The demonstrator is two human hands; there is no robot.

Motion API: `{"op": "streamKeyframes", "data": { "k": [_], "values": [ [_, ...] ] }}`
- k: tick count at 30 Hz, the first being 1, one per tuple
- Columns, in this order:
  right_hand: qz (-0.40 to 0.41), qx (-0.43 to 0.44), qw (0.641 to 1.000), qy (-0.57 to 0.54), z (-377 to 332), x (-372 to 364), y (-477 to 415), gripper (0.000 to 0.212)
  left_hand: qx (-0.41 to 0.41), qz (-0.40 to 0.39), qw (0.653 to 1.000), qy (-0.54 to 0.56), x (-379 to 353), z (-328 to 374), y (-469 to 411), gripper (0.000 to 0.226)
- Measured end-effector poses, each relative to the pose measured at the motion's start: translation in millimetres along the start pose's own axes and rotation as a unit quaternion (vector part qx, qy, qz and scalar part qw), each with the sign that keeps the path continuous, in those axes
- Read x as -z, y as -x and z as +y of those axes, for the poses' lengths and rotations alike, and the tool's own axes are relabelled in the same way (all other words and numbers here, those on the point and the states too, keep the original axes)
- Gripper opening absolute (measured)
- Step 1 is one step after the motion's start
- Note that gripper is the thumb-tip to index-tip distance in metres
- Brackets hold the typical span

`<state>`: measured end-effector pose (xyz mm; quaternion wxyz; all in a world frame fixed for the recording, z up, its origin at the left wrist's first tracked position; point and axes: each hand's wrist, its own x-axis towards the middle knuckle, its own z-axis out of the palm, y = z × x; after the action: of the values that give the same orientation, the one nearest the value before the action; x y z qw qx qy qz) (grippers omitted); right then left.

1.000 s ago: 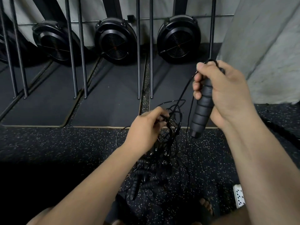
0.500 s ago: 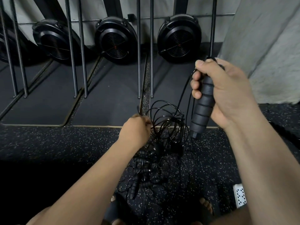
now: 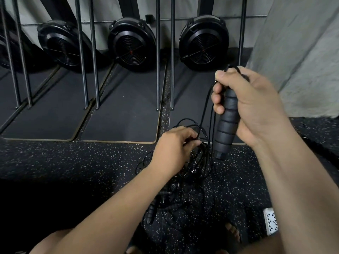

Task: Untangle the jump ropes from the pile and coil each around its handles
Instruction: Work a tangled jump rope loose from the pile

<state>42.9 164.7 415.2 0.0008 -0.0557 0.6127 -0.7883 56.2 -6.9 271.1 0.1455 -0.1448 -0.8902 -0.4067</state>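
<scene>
a black ribbed handle point(image 3: 226, 123) is gripped upright in the right hand point(image 3: 256, 107), fingers curled round it. loops of thin cord point(image 3: 190, 121) are pinched by the left hand point(image 3: 174, 149) just above the pile point(image 3: 183, 202), which lies on the speckled black rubber floor point(image 3: 73, 162). dark mats point(image 3: 119, 116), steel rails point(image 3: 157, 52) and black fan housings point(image 3: 132, 43) are lined up before a pale wall point(image 3: 106, 8). a white power strip point(image 3: 270, 220) is seen lower right.

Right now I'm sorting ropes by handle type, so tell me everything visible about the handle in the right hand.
The handle is black, matte and foam-like, ringed with grooves, with a plain cap at its bottom end. It is held nearly upright in the air. The right hand grips its upper half; a black cord leaves its top and drops to the pile.
</scene>
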Motion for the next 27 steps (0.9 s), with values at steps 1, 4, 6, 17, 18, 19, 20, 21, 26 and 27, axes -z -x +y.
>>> {"op": "streamKeyframes", "data": {
  "k": [1, 4, 6, 17, 18, 19, 20, 21, 26, 27],
  "values": [
    [0.007, 0.006, 1.000, 0.000, 1, 1, -1, 0.025, 0.011, 0.005, 1.000, 0.015, 2, -1, -1, 0.017],
    [0.035, 0.023, 0.998, 0.055, 4, 7, -4, 0.019, 0.004, 0.015, 0.999, 0.027, 10, 0, -2, 0.017],
    [0.037, 0.002, 0.991, 0.127, 11, 10, -5, 0.023, -0.035, 0.010, 0.999, 0.014, 17, 3, -5, 0.018],
    [-0.050, -0.081, 0.961, 0.261, 42, 6, -2, 0.022, 0.046, 0.011, 0.990, 0.134, 50, 21, -12, 0.008],
    [-0.041, -0.072, 0.963, 0.256, 44, 4, -2, 0.023, 0.060, 0.010, 0.987, 0.148, 52, 21, -11, 0.008],
    [-0.029, -0.066, 0.968, 0.242, 46, 2, -1, 0.023, 0.068, 0.010, 0.985, 0.159, 53, 21, -12, 0.010],
    [-0.016, -0.064, 0.973, 0.222, 48, 0, 0, 0.022, 0.072, 0.011, 0.983, 0.167, 54, 22, -12, 0.012],
    [-0.002, -0.064, 0.978, 0.199, 49, -2, -1, 0.020, 0.075, 0.013, 0.982, 0.173, 55, 22, -13, 0.015],
    [0.105, -0.040, 0.991, 0.069, 27, 17, -14, 0.015, 0.080, 0.003, 0.989, 0.126, 65, 14, -7, 0.019],
    [0.110, -0.026, 0.992, 0.061, 21, 21, -16, 0.016, 0.075, 0.000, 0.992, 0.101, 66, 11, -6, 0.018]
  ]
}}
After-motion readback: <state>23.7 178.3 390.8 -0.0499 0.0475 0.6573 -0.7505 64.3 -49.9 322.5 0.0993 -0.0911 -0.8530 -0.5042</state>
